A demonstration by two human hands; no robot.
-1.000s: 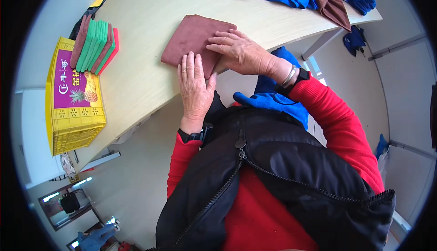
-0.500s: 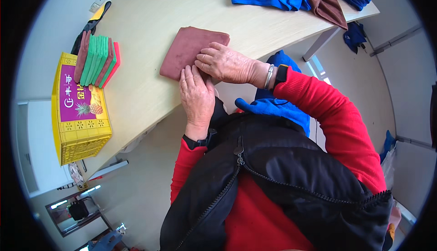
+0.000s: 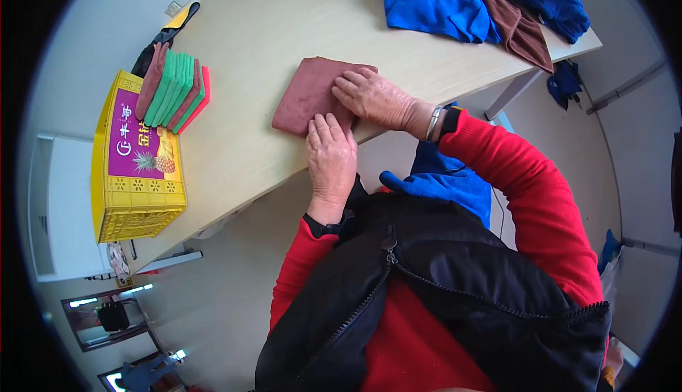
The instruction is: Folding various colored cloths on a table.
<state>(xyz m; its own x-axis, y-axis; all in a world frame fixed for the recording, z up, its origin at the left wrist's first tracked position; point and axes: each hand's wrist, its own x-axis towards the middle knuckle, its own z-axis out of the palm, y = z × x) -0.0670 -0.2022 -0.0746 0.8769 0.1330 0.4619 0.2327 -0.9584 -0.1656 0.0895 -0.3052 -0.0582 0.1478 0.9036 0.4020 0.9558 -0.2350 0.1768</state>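
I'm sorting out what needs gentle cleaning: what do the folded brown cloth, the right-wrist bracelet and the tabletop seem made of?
The folded brown cloth: soft fabric, perhaps microfibre; matte, faintly mottled nap.
The bracelet: probably metal, polished; silvery with bright glints.
The tabletop: likely wood-effect laminate; pale, smooth, fine streaks, though real wood isn't ruled out.
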